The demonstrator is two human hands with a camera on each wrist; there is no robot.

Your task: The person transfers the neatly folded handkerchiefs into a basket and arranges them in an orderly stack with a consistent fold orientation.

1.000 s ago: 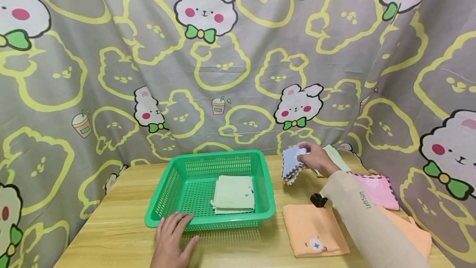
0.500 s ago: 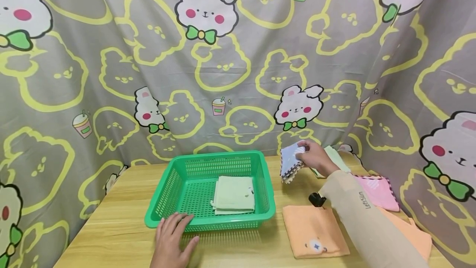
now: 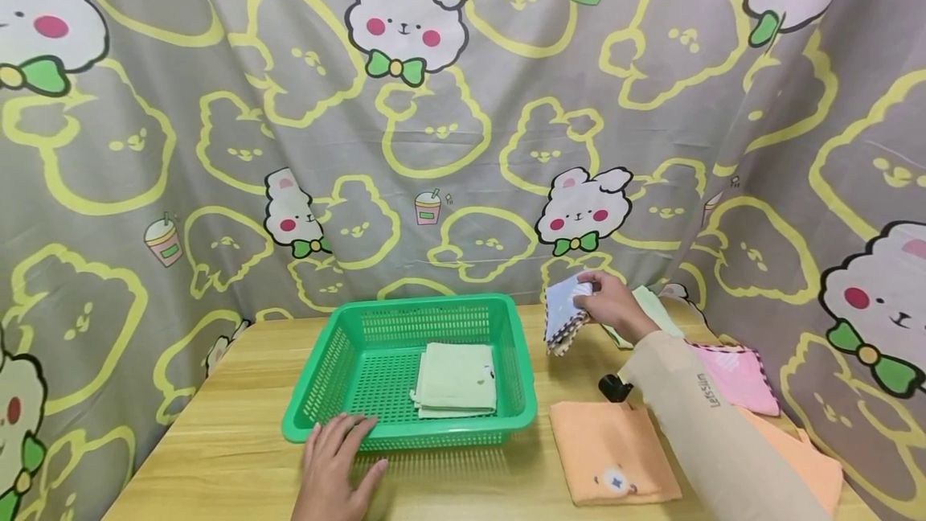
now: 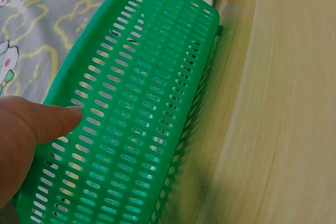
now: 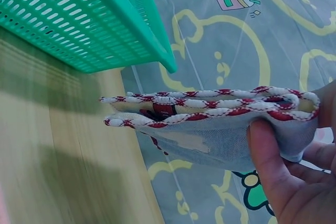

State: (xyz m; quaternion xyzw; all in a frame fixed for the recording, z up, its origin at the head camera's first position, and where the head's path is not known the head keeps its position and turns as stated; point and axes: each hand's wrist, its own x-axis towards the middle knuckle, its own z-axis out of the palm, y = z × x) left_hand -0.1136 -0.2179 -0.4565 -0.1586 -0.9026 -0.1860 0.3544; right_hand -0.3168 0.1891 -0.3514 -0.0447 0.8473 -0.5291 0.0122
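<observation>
Folded blue cloth (image 3: pixel 560 304), pinched near one end by right grip (image 3: pixel 612 305), extending left toward basket (image 3: pixel 434 429)

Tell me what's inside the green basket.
Folded pale-green cloth lies inside the basket, on the right in the head view. Bare slotted floor shows to its left. Anything beneath the cloth or within its folds is covered.

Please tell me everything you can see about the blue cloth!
The blue cloth looks like soft fabric, pale blue outside with a whitish print. It's folded into layers, with a cream side peeking out between them, and its edges have dark-red-and-white trim. The right hand pinches it, thumb against a blue face. It's tilted, seemingly held above the wooden table, to the right of the green basket and apart from it.
</observation>
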